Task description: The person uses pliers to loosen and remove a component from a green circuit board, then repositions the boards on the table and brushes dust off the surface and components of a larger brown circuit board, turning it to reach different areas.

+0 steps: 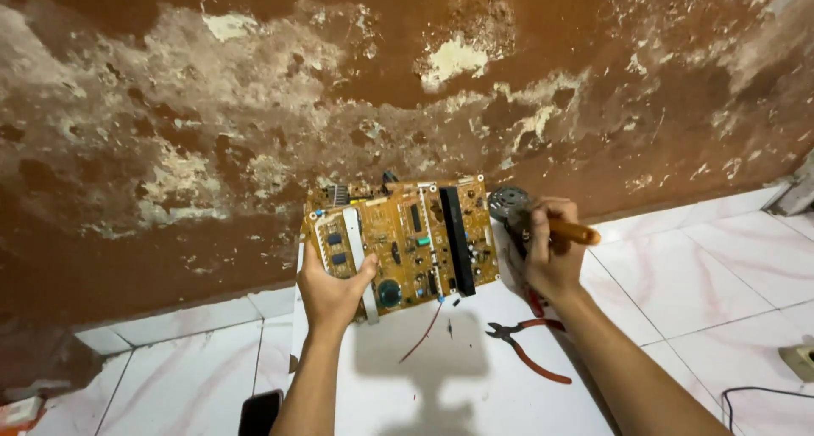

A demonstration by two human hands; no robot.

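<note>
From my remote seat, the circuit board (398, 245) looked like matt tan laminate, studded with dark plastic parts and a long black plastic strip. The tool in my right hand (551, 262) had an orange handle (572, 231) — glossy, plastic by the look of it. The pliers (526, 347) showed dull dark metal with red rubbery grips. The floor tiles (678, 275) were glossy white, smooth; the wall (254, 105) — rough, flaking brown paint over pale plaster.

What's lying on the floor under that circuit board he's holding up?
Below the circuit board: white floor tiles, its shadow, red-handled pliers and a thin red wire. Anything directly behind it is hidden.
</note>
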